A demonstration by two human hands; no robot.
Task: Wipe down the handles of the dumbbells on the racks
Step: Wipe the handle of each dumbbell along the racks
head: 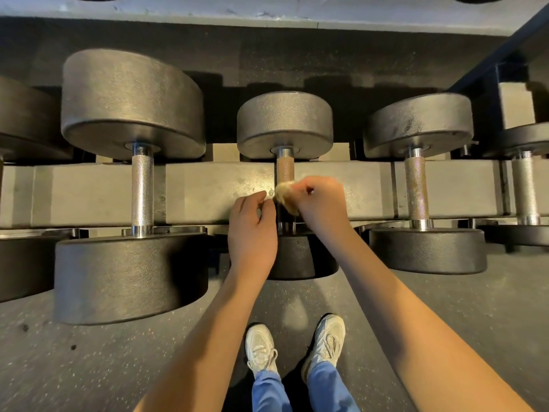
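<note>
Black dumbbells lie side by side on a grey rack (208, 191), handles pointing away from me. The middle dumbbell's knurled handle (285, 169) shows above my hands. My right hand (319, 203) grips a small tan cloth (285, 194) held against that handle. My left hand (252, 227) is just left of the handle, fingers curled, fingertips near the cloth's edge; I cannot tell whether it pinches the cloth. A large dumbbell with a bright handle (142, 191) lies to the left, and one with a rust-speckled handle (417, 188) to the right.
More dumbbells sit cut off at the far left edge and at the far right (525, 188). Speckled rubber floor (118, 367) lies below, with my white shoes (297, 346) close to the rack. A grey upper shelf (267, 13) runs across the top.
</note>
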